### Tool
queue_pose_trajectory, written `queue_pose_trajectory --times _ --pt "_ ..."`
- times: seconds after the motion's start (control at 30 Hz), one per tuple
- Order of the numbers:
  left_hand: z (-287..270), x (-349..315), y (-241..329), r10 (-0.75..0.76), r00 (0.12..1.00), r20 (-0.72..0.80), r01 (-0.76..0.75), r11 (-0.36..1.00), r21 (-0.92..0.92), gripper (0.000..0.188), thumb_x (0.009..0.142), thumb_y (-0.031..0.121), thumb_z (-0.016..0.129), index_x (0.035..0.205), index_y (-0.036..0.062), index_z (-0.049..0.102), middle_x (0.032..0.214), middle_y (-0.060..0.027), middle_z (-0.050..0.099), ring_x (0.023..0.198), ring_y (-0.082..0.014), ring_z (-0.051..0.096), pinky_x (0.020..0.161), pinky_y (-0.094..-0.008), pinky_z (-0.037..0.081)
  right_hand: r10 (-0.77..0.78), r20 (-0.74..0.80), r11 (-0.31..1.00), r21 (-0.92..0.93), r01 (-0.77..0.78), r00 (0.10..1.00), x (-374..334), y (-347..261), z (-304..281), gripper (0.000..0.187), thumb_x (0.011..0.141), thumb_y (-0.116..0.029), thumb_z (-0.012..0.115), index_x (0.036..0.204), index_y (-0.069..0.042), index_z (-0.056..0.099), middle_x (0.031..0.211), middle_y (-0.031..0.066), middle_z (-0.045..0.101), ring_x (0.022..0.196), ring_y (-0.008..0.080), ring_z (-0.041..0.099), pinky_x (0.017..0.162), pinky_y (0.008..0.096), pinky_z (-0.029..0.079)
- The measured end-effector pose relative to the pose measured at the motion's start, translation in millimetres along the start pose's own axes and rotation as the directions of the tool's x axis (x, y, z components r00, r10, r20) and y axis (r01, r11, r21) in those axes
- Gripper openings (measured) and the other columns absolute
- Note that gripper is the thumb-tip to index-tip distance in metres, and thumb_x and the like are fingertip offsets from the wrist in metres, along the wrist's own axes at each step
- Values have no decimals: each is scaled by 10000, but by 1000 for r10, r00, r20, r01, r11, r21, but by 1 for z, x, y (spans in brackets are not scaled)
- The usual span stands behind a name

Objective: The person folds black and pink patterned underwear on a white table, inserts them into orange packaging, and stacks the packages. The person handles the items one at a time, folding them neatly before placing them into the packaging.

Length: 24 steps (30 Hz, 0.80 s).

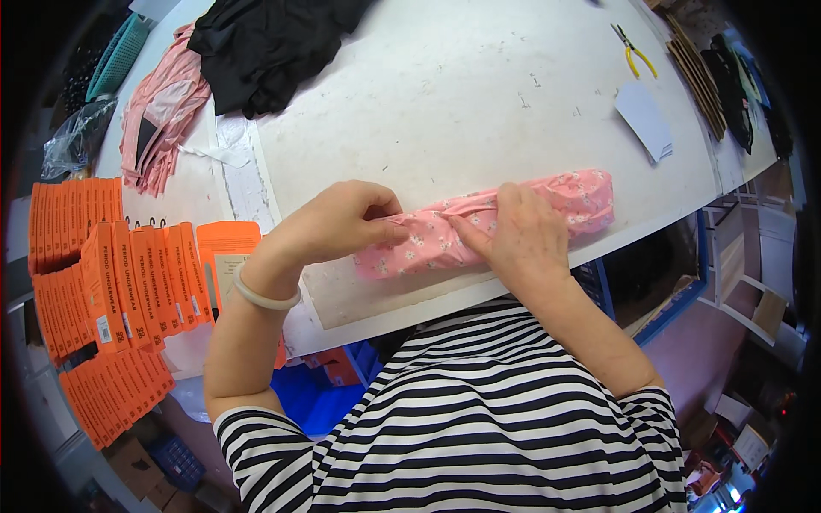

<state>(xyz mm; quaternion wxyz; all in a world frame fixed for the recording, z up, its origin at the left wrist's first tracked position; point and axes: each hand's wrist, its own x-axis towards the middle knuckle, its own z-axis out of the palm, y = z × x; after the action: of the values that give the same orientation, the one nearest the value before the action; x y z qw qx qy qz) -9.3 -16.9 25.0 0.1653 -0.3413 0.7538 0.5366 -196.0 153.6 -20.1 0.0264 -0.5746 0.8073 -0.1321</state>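
A pink garment with white flowers lies on the table before me, folded into a long strip that slants up to the right. My left hand is closed at its left part, thumb and fingers pinching the upper layer. Right of its middle, my right hand grips the cloth with curled fingers and the thumb pointing left. Creases run through the fabric between the two hands. Parts of the fingertips are hidden in the folds. A pale bangle circles my left wrist.
Orange packages stand in rows at the left. Black cloth and a pile of pink garments lie at the far left. Yellow-handled pliers and white paper sheets are at the far right. A blue bin sits below the table edge.
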Motion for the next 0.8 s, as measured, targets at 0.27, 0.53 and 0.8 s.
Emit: queue_pose_trajectory --times 0.27,0.53,0.8 --pt "8 -9 -5 70 996 -64 -69 997 19 306 911 272 727 920 -28 670 755 -75 658 683 -133 569 630 -306 471 57 72 998 34 -60 996 3 -4 -7 557 830 -563 745 824 -36 567 741 169 635 762 346 662 674 476 521" --pt "10 -12 -6 110 993 49 -102 985 -142 348 1045 347 593 1003 2 626 780 -12 569 733 -90 496 652 -273 440 14 -73 1000 -26 -16 997 1 -6 8 521 774 -562 770 799 -77 582 766 98 616 763 283 646 638 440 495" --pt "25 -6 20 136 980 145 -54 883 -466 313 1083 359 526 1028 64 613 826 74 517 748 -20 445 651 -191 381 -1 -150 1000 -28 -3 989 -1 -5 15 497 732 -546 789 802 -101 580 786 62 597 778 253 632 631 424 483"
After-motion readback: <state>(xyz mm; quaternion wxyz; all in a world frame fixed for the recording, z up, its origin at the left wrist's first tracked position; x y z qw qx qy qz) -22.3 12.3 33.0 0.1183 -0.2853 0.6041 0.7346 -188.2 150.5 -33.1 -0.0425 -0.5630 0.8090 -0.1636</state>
